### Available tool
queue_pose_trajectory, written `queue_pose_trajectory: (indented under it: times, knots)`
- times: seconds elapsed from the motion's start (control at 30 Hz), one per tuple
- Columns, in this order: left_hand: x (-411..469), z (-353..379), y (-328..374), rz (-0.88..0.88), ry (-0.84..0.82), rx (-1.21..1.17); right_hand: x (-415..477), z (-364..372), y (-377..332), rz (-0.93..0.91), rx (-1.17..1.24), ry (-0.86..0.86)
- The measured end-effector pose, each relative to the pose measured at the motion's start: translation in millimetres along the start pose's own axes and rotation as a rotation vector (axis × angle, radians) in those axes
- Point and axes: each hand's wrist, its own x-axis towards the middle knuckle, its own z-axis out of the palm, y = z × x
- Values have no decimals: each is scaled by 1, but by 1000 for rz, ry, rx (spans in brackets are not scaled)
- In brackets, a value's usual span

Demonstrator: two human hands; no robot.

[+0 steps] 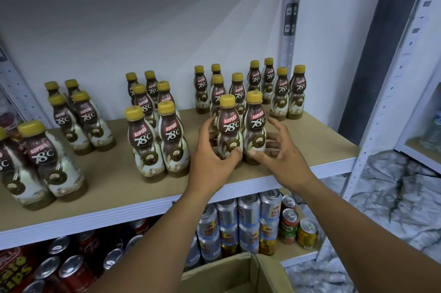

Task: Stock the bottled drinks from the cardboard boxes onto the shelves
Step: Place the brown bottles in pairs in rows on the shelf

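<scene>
The left grip (pixel 212 149) is wrapped round the left bottle (pixel 229 130) and the right grip (pixel 279 151) holds the right bottle (pixel 254 125) only loosely, thumb on its front and fingers spread at its side; both bottles stand upright and touching near the front edge of the shelf (pixel 322 140). These bottles are tall and narrow-waisted, so I judge that an uneven let-go or a nudge from a withdrawing finger could tip one forward off the edge toward the cardboard box (pixel 238 271). A hard push backward could instead knock over the row of bottles (pixel 238 89) close behind.
</scene>
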Motion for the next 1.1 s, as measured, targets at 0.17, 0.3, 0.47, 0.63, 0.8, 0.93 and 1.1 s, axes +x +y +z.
queue_pose_trajectory:
  times: [0.17, 0.3, 0.47, 0.63, 0.8, 0.93, 1.1]
  knots:
    - [1, 0, 0, 6, -3, 14, 2, -2, 1, 11, -3, 6]
    - [0, 1, 0, 10, 2, 14, 1, -2, 0, 18, -8, 2]
    - [0, 1, -1, 8, 6, 25, 2, -2, 1, 18, -13, -4]
    - [-1, 1, 1, 7, 4, 22, 2, -2, 0, 8, -24, -4]
    - [-1, 1, 0, 9, 8, 18, 0, -2, 0, 7, -26, -1]
    - [-1, 1, -2, 13, 11, 16, 0, -1, 0, 9, -32, 1]
    - [0, 2, -1, 21, 17, 24, 0, -1, 0, 3, -24, 0]
